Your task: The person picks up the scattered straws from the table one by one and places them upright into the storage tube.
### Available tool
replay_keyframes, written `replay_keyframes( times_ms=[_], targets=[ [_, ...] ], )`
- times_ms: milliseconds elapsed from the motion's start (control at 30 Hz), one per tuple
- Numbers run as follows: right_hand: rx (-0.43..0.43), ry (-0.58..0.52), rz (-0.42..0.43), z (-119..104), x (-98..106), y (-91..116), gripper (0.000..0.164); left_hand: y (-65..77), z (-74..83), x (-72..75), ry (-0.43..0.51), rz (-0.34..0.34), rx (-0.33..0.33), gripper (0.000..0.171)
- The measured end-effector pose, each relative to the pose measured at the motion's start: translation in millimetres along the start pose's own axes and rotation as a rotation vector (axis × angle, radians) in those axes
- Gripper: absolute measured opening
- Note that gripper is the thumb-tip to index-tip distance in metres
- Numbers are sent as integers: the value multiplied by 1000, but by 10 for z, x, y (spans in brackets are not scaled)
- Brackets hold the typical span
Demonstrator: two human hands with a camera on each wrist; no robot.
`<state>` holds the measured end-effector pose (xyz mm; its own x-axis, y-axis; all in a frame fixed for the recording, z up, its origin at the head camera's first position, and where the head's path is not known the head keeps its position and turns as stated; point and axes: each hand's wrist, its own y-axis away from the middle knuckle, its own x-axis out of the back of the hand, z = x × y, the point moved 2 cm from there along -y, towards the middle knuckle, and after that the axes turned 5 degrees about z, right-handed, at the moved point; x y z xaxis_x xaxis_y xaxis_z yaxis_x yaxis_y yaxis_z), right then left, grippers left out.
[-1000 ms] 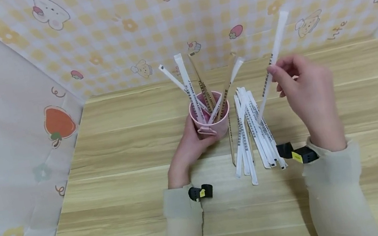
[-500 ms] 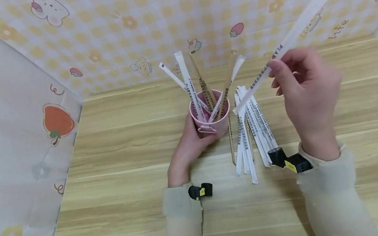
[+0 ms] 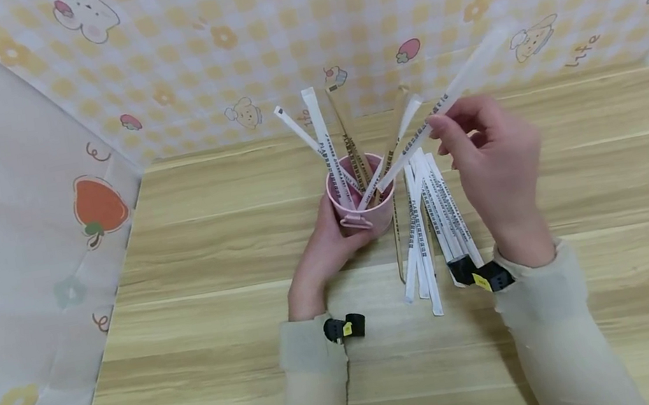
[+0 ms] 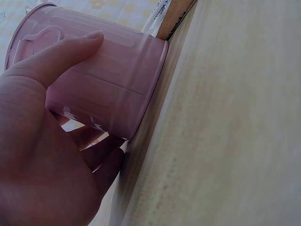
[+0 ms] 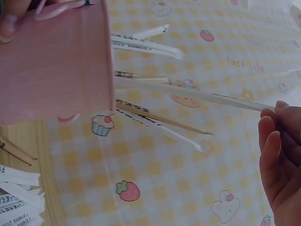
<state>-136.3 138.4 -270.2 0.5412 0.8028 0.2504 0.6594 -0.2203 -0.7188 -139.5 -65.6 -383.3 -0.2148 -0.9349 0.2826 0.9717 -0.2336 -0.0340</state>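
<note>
**A white straw (image 3: 446, 102) in a pinch, a pink cup (image 3: 381, 217) in a hold**

The right hand (image 3: 492, 158) pinches the white straw with its thumb and a finger. From the pinch, the straw goes up and to the right on one side, and down and to the left on the other. Its low end is at the mouth of the pink cup. The pictures do not tell how far in it goes.

The left hand (image 3: 326, 255) grips the cup. Its thumb (image 4: 75, 51) lies along the side, next to a small pink handle (image 3: 356, 222), and its other fingers bend round the cup. The cup stands on the wooden table (image 3: 180, 254), lower than the right hand's pinch and to the left of it. Above the left hand's grip, paper-wrapped straws (image 3: 319, 125) and brown straws (image 3: 350, 138) stick out of the cup and lean different ways.

Between the two hands, below the pinch, a pile of wrapped straws (image 3: 421, 230) lies on the table. A loose brown straw (image 3: 398, 247) lies just beside the pile, on the cup's side. Beyond both hands is a yellow and white checked wall (image 3: 183, 76).
</note>
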Motion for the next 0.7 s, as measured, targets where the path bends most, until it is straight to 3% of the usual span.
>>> replay_keyframes(
  times_ms=[467,700],
  targets=[
    [89,143,-195,69,-256,114,25,-9,18,8,15,-7,-27,104],
    [90,199,-284,197,-370,182,25,-7,13,12,23,-6,-31,104]
  ],
)
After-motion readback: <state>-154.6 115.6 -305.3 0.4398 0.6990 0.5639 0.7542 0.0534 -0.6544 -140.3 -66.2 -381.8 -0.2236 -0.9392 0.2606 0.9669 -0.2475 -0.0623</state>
